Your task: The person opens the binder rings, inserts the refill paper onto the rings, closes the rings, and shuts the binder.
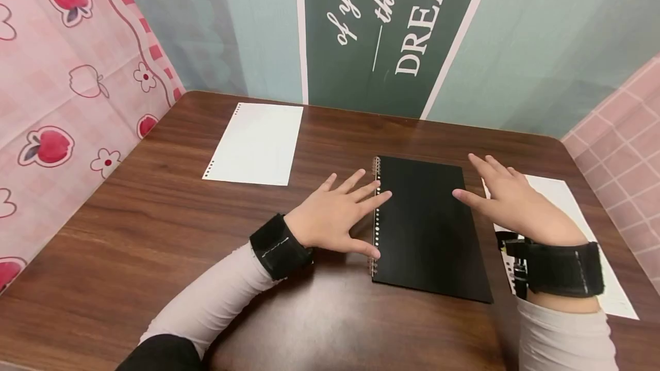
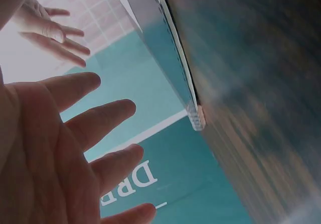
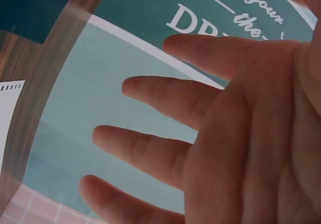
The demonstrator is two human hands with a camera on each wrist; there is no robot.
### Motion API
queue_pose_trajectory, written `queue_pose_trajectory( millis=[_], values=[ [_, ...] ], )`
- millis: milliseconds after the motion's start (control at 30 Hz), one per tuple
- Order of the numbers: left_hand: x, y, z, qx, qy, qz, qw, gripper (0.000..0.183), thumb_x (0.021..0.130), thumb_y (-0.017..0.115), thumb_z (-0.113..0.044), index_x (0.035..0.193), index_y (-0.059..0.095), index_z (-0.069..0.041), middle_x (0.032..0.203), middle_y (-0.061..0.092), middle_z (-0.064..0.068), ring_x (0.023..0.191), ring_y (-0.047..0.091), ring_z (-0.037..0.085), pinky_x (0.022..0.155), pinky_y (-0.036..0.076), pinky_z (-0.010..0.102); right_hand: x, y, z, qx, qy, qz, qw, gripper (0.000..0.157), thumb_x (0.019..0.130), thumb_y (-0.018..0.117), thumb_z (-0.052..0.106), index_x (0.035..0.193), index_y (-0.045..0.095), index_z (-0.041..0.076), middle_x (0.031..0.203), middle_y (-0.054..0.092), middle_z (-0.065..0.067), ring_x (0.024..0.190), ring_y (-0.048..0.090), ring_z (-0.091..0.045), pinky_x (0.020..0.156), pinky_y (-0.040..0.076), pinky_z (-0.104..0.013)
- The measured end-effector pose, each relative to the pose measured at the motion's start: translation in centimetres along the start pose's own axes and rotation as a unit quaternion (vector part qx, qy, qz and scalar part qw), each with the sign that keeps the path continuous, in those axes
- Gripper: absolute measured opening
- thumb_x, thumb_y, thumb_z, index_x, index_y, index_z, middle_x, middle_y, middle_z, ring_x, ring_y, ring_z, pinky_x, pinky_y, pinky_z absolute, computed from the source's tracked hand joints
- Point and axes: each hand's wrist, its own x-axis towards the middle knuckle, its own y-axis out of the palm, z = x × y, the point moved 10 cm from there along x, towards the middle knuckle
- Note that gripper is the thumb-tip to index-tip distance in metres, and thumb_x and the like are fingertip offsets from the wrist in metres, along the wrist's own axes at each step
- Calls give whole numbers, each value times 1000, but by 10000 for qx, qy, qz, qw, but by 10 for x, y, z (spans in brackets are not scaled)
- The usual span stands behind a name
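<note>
A black ring-bound notebook [image 1: 425, 231] lies closed on the brown table, its ring binding along the left edge. My left hand [image 1: 337, 213] hovers over that bound edge with fingers spread; the left wrist view shows a gap between the fingers and the notebook. Above the notebook's right side, my right hand [image 1: 507, 196] is held with its fingers straight, and nothing is in it. Partly under the right forearm lies a white punched sheet [image 1: 554, 199]. Another white loose-leaf sheet [image 1: 258, 142] lies at the back left, holes along its left edge.
The wooden table [image 1: 134, 233] meets a green and teal backdrop [image 1: 258, 33] with white lettering at its far edge. A pink patterned cloth [image 1: 62, 85] hangs on the left. Pink tile-patterned covering [image 1: 626, 147] stands on the right.
</note>
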Motion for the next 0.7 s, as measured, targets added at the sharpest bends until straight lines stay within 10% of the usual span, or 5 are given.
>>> queue_pose_trajectory(
  millis=[467,700],
  values=[
    [7,9,-27,593,524,126,9968,79,92,49,-69,154,37,-23,156,43,-4,142,42,19,102,46,45,5,8,-21,178,176,189,9995,83,102,47,48,153,16,-11,132,51,-40,122,51,-55,96,40,-67],
    [5,15,-51,568,1061,211,9925,69,95,52,-63,151,44,-23,152,48,-6,137,46,19,96,50,38,11,7,-22,160,-26,-85,9998,65,102,52,39,139,42,-14,84,64,-11,81,60,-25,74,47,-45]
  ],
)
